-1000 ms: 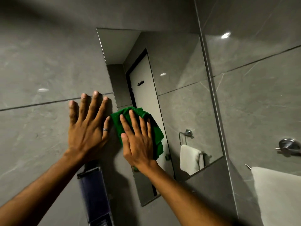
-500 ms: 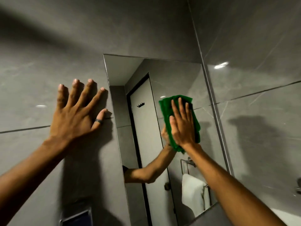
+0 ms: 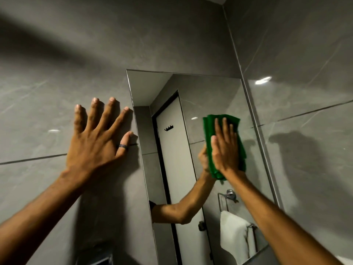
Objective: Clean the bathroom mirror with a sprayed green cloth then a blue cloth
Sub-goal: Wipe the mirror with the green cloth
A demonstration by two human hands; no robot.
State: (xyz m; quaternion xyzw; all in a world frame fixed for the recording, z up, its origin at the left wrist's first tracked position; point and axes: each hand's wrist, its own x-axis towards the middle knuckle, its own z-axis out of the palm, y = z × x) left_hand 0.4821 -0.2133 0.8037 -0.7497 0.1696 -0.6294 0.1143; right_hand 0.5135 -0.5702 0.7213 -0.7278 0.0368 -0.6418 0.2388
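The mirror (image 3: 214, 96) is a tall frameless panel on the grey tiled wall, close to the room's right corner. My right hand (image 3: 226, 148) lies flat, fingers up, pressing a folded green cloth (image 3: 208, 131) against the glass in the mirror's right half, near its right edge. The cloth shows above, left of and below the hand. My left hand (image 3: 97, 142) is spread flat on the tile just left of the mirror's edge, a dark ring on the thumb, holding nothing. No blue cloth is in view.
The mirror reflects my arm, a white door with hooks, and a white towel on a chrome ring. The side wall (image 3: 305, 131) meets the mirror wall at the right corner. A dark fixture (image 3: 99, 262) pokes in at the bottom edge, left of the mirror.
My right hand has swept the green cloth from the mirror's lower left edge up and across to its right side. The view has tilted upward. My left hand stays planted on the tile.
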